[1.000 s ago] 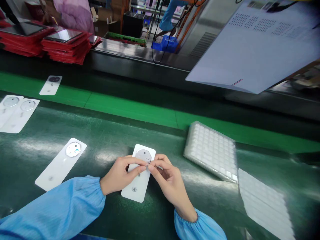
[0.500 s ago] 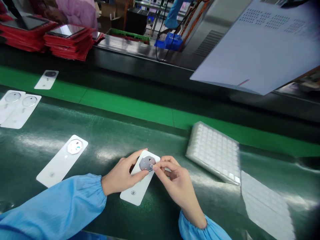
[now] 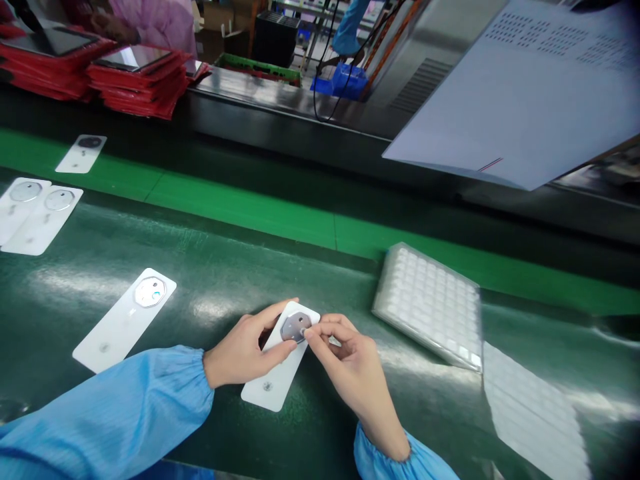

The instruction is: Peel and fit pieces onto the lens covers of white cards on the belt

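My left hand point(image 3: 246, 351) grips a white oblong card point(image 3: 274, 385) by its left edge, thumb on top, tilting its far end up off the dark green belt point(image 3: 210, 280). The card carries a grey round part point(image 3: 294, 327) near its far end. My right hand point(image 3: 345, 360) is closed in a pinch, its fingertips pressed on the right side of that grey part. Whether anything small sits in the pinch I cannot make out. Both arms wear blue sleeves.
Another white card with a round part point(image 3: 123, 320) lies left of my hands, two more cards point(image 3: 33, 210) at far left, and one point(image 3: 81, 153) on the green strip. A white gridded tray point(image 3: 430, 303) and a white sheet point(image 3: 535, 417) lie right. Red stacks point(image 3: 135, 83) stand beyond.
My left hand has turned the card and lifted its far end. My right fingertips stay pinched at the grey part. The single card on the green strip has drifted left.
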Demonstrator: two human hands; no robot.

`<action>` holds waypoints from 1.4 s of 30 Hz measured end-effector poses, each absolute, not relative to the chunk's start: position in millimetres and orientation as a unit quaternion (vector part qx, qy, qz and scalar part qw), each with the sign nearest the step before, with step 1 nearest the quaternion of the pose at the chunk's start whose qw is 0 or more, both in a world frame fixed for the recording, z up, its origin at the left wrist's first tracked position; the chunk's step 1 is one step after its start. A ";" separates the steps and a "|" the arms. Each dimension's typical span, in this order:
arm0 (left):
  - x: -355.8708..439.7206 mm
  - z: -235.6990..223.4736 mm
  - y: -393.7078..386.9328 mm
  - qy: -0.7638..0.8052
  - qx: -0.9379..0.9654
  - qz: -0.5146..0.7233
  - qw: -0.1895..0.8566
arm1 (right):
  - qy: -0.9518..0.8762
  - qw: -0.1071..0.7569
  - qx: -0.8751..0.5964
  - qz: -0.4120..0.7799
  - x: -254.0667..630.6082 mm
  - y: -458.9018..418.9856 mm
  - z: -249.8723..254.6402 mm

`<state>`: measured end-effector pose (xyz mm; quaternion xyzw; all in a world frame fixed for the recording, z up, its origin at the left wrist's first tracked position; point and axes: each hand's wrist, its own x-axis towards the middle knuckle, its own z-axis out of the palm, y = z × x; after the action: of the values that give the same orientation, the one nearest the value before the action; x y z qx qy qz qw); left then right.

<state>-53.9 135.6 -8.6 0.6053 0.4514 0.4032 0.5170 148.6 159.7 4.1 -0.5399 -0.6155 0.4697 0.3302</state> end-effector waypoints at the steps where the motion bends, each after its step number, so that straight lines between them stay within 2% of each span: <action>1: -53.8 -8.4 135.5 0.450 0.605 0.404 0.517 | -0.614 0.330 -0.541 0.470 148.6 159.7 3.7; 19: -53.7 -12.6 134.3 0.422 0.546 0.439 0.575 | -0.593 0.374 -0.548 0.456 141.2 157.6 7.7; 23: -52.8 -10.9 133.3 0.408 0.507 0.456 0.607 | -0.519 0.388 -0.548 0.528 140.0 159.8 11.4; 27: -51.9 -8.9 132.7 0.413 0.483 0.442 0.633 | -0.517 0.362 -0.479 0.609 142.2 161.2 14.9; 37: -47.4 1.7 145.6 0.551 0.448 0.417 0.567 | -0.550 0.379 -0.442 0.599 131.3 155.7 10.0; 39: -47.8 3.4 148.3 0.580 0.426 0.434 0.542 | -0.552 0.343 -0.433 0.624 129.5 155.9 8.5; 42: -55.5 6.8 154.7 0.612 0.375 0.452 0.530 | -0.569 0.221 -0.397 0.685 126.0 155.2 3.5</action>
<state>-55.5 154.7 6.8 0.3748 0.6118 0.4516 0.5303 126.0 155.2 3.5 -0.3969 -0.5693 0.6851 0.2212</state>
